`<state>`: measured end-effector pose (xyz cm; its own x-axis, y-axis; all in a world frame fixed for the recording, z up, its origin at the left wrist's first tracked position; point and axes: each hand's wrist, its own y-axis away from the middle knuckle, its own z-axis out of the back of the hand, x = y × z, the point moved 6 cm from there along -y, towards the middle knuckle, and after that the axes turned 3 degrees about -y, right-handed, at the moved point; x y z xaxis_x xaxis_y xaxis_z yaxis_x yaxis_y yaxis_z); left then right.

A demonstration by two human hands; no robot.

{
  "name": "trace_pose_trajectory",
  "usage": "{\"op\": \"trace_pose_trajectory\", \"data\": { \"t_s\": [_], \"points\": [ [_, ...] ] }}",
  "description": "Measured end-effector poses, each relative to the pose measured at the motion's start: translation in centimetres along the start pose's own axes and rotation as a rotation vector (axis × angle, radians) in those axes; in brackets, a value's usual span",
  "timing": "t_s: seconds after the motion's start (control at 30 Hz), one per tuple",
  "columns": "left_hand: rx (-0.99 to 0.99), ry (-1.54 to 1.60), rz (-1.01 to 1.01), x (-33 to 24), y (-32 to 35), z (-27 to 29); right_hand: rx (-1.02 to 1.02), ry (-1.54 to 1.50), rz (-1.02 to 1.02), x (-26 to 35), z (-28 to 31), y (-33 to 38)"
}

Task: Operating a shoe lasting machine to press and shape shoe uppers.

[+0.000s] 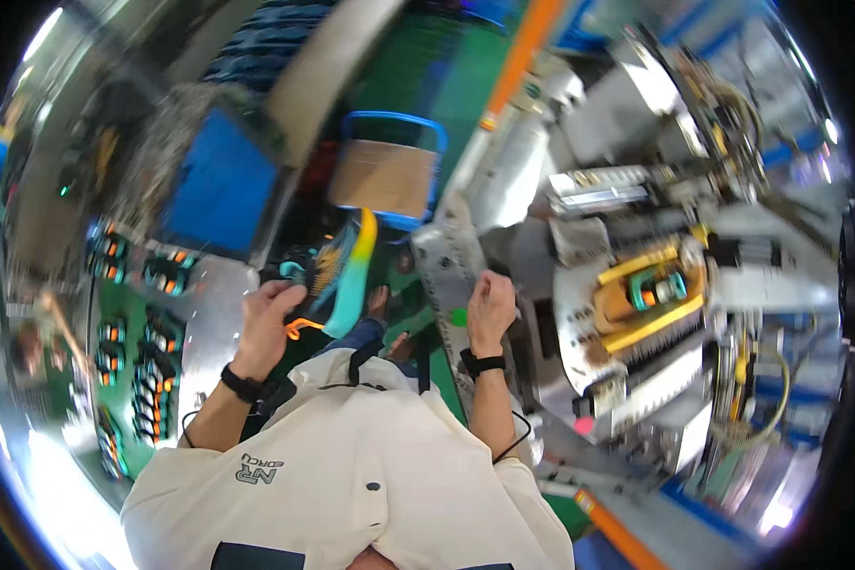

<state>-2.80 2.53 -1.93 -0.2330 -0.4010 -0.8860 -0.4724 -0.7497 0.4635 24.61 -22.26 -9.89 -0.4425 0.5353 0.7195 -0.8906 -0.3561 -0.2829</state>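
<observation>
I am watching my left hand [268,323] closing around the teal, yellow and orange shoe upper [337,275], its long axis running up and right, while my right hand [490,306] is gripping the grey metal machine edge [446,275] just beside it.

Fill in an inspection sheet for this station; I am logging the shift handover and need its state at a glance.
Surface: metal bench at left, blurred by motion; grey machine edge at right.
Job's things: shoe, teal, yellow and orange, held in the left hand; another teal part sits in the yellow fixture.
Clutter: rows of dark shoes with orange and teal trim on the bench; blue bin.
Grippers: left hand closed on the shoe; right hand curled at the machine edge, contents not clear.
Cables: thin wire running to the right wrist; hoses on the machine.
Surroundings: blue chair on green floor; orange rail.
</observation>
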Motion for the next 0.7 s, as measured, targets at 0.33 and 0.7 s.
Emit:
{"op": "trace_pose_trajectory", "data": {
  "t_s": [0.33,0.7],
  "points": [
    [-0.432,0.15,0.114,7.9,6.6,18.2,0.182,0.195,0.131,-5.9,-8.3,2.4],
    [-1.028,0.529,-0.011,16.3,3.1,48.0,0.128,-0.354,0.826,41.5,-13.0,-12.5]
  ]
}}
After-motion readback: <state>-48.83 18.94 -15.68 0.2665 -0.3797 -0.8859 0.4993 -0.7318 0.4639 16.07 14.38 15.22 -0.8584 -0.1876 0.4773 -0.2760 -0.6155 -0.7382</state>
